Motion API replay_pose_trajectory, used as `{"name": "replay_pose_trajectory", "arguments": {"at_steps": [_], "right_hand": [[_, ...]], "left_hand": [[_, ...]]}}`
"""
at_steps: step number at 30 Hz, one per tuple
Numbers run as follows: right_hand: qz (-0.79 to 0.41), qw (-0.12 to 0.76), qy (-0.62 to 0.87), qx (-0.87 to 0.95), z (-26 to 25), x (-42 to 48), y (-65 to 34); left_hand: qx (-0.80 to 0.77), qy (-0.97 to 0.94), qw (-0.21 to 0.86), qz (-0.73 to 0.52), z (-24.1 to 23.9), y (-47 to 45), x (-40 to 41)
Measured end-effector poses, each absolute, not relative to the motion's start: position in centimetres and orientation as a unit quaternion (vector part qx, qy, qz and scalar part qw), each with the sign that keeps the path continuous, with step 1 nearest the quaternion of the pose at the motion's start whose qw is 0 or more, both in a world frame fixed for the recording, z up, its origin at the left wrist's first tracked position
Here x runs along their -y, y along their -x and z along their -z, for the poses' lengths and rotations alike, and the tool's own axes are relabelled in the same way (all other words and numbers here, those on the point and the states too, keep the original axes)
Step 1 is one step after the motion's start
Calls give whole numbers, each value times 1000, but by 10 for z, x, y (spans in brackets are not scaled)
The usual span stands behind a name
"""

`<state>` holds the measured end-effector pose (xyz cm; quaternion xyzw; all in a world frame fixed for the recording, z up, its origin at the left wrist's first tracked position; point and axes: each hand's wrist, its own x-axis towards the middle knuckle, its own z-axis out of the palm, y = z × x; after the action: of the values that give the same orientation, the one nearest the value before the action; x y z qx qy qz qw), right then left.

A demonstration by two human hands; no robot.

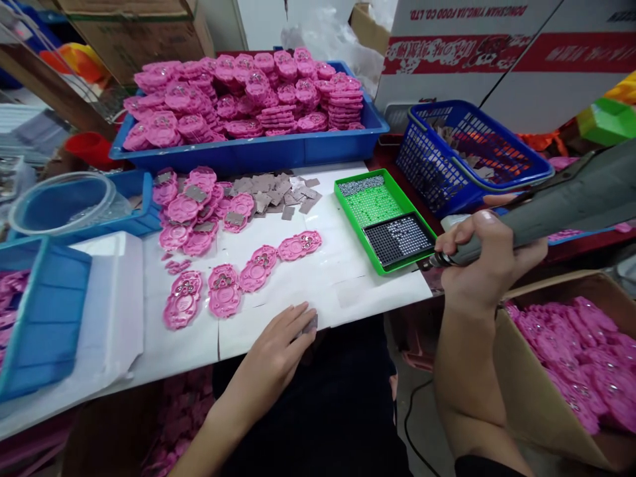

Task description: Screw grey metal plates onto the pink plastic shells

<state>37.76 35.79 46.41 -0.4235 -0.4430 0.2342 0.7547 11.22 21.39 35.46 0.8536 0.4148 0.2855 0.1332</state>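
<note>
My right hand [484, 255] is wrapped round a grey electric screwdriver [541, 199], its tip just off the right end of the green tray [370, 255]. That tray holds small screws [361, 184] and a black perforated plate [397, 240] with screws standing in part of it. At the table's front edge, my left hand [283, 338] has its fingers and thumb closed on a small grey square plate [311, 323], partly hidden. Beyond it several pink plastic casings [224, 291] lie in a loose row. Farther back are piled pink casings [186, 209] and loose grey plates [278, 192].
A large blue tray [248, 156] heaped with pink casings spans the back. To its right stands a blue basket [427, 159]. Blue bins [50, 318] and a clear round tub [62, 202] line the left. A carton [527, 371] of pink parts sits low right.
</note>
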Motion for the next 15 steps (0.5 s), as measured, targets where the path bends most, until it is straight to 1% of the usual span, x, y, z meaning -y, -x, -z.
{"name": "replay_pose_trajectory", "arguments": {"at_steps": [3, 5, 7, 9, 13, 15], "right_hand": [[-233, 758, 420, 442, -465, -363, -379], [-223, 762, 412, 447, -466, -368, -381], [-214, 764, 408, 452, -465, -373, -382], [-212, 759, 414, 456, -463, -379, -383], [-188, 731, 455, 473, -454, -395, -387], [-175, 712, 478, 483, -449, -403, -389]], "left_hand": [[-418, -837, 195, -296, -363, -108, -231], [-414, -815, 241, -327, -371, -107, -249], [-412, -809, 247, -339, -379, -106, -267], [-404, -828, 209, -328, -384, -106, -282], [-424, -844, 33, -328, -392, -107, -299], [-434, -839, -38, -326, -395, -109, -308]]}}
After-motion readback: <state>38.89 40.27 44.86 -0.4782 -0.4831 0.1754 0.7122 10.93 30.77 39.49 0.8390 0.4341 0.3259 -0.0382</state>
